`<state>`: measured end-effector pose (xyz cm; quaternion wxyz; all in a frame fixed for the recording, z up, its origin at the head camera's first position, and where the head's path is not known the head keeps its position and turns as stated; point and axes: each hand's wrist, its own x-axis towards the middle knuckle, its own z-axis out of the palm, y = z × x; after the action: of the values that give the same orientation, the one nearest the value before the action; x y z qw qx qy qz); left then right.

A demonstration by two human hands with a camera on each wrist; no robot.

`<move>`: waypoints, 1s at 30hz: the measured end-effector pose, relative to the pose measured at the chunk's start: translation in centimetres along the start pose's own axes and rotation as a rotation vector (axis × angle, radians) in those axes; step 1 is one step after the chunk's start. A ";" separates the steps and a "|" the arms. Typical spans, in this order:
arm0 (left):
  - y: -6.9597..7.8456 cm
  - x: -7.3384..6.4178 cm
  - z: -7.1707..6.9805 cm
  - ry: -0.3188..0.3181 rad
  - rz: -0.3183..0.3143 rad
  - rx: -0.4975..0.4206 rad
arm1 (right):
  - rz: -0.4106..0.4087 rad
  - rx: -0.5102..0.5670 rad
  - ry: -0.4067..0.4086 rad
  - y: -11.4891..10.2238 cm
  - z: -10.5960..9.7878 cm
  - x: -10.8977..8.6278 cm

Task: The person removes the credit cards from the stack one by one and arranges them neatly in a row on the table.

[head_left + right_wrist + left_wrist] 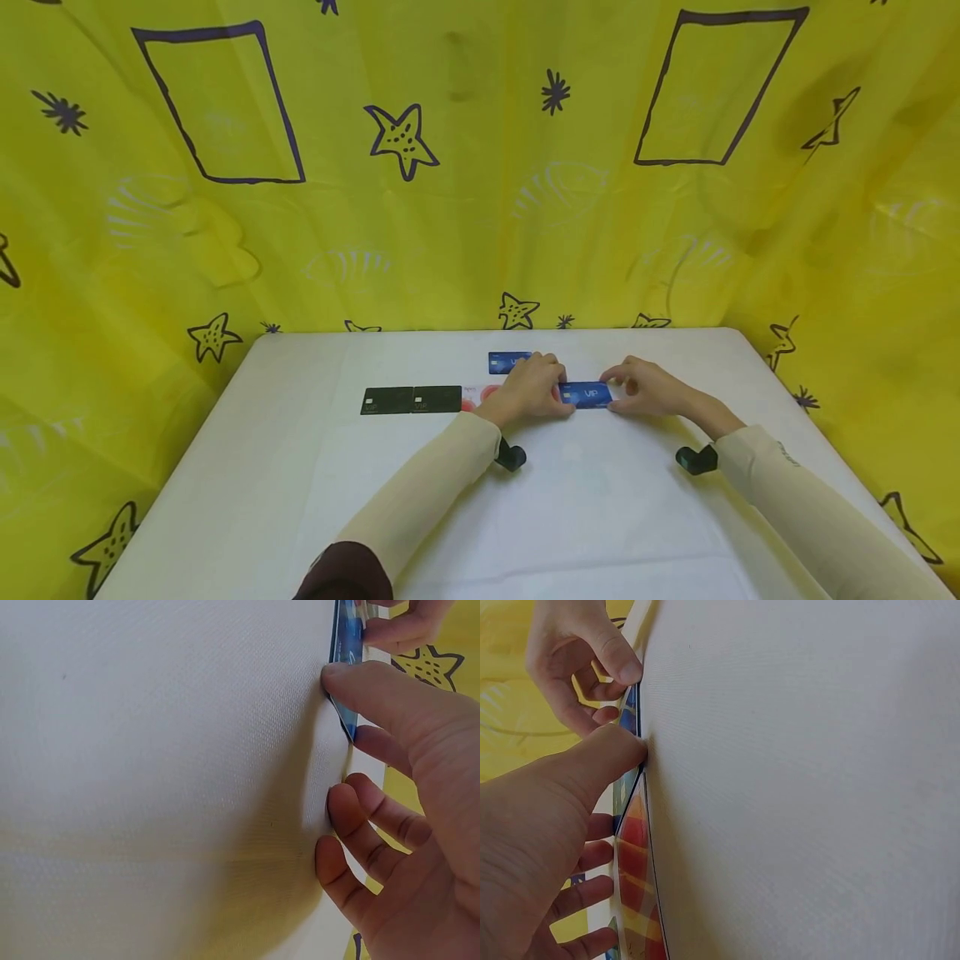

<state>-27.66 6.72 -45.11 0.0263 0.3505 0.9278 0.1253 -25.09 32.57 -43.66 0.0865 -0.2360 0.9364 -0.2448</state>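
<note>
A blue VIP card (587, 395) lies near the far side of the white table, at the right end of a row of cards. My left hand (534, 387) pinches its left end between thumb and index finger. At its right end, my right hand (651, 388) pinches the near and far edges; that hand's other fingers curl loosely in the right wrist view. Beneath the left hand is a white card with red patches (471, 397), mostly hidden. Two black VIP cards (387, 401) continue the row leftward. Behind it, another blue card (506, 362) is partly covered by the left hand.
The white table (300, 500) ends at a yellow curtain (465, 233) with drawn stars and frames. Dark wrist-worn pieces (512, 455) jut out under both sleeves, just above the cloth.
</note>
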 end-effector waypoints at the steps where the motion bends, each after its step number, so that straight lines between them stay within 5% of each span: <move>1: 0.0 0.0 0.0 0.000 -0.001 -0.002 | 0.003 0.001 -0.003 0.0 0.0 0.0; 30: 0.2 -0.2 -0.2 -0.018 0.000 0.015 | 0.051 0.046 -0.018 -0.1 -0.1 -0.1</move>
<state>-27.40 6.69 -44.83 0.0321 0.3518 0.9284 0.1150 -25.00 32.55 -43.51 0.1066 -0.2124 0.9354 -0.2616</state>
